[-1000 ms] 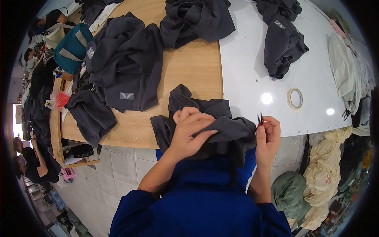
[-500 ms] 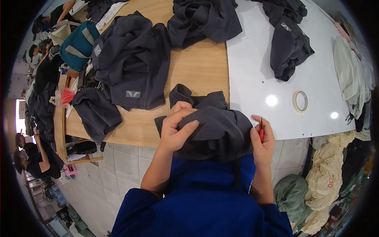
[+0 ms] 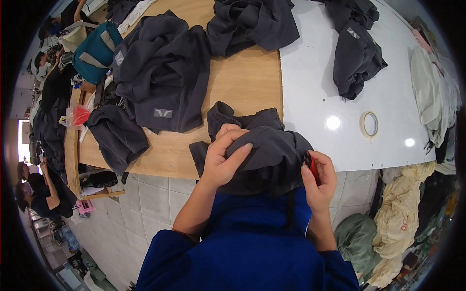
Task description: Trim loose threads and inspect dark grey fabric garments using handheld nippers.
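Note:
A dark grey garment (image 3: 272, 150) is bunched up at the table's front edge, partly hanging over it in front of me. My left hand (image 3: 224, 160) is closed on its left side, pinching a fold between thumb and fingers. At the right side of the cloth, my right hand (image 3: 320, 179) is closed around small red-handled thread snips (image 3: 313, 169). Its fingertips meet the garment's edge, and the fingers partly cover the snips. A gathered, ribbed-looking part of the same garment (image 3: 221, 116) lies on the wood just beyond my left hand.
More dark grey garments (image 3: 165, 77) lie at the left and back of the wooden tabletop (image 3: 242, 80). On the white tabletop (image 3: 310, 72) are another garment (image 3: 357, 63) and a tape roll (image 3: 369, 124). A teal bag (image 3: 97, 53) and other people are at left; cloth heaps (image 3: 400, 213) stand at right.
My right hand has moved left, bringing the snips from beside the garment to its right edge. My left hand keeps its hold on the fold, with its fingers slightly shifted.

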A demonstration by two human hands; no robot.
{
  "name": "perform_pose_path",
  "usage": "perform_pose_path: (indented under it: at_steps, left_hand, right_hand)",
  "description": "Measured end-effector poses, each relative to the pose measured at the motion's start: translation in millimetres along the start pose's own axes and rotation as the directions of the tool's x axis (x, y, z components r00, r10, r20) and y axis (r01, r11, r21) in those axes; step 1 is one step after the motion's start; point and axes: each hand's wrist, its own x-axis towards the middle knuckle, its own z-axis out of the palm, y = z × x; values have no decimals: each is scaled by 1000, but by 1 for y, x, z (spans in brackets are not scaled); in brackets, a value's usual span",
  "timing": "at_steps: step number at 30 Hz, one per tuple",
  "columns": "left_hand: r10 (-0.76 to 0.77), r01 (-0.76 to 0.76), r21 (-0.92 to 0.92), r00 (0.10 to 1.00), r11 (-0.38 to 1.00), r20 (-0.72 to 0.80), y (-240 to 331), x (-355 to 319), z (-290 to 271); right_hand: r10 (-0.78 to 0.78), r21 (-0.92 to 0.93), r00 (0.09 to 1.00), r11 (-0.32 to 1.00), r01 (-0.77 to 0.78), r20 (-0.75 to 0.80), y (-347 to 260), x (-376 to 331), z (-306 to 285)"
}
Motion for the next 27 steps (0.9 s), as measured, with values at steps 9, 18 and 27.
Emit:
perform_pose_path:
  at_steps: [9, 18, 27]
  left_hand:
    - [-31, 32, -26, 999, 999, 10, -4, -5, -8]
    - [71, -308, 728, 939, 612, 337, 31, 6, 15]
    - [295, -318, 614, 945, 722, 143, 7, 5, 37]
  right_hand:
    - [111, 72, 991, 991, -116, 76, 2, 6, 2]
    - [198, 334, 973, 915, -226, 118, 3, 4, 1]
    - [-153, -340, 983, 923, 180, 104, -23, 5, 0]
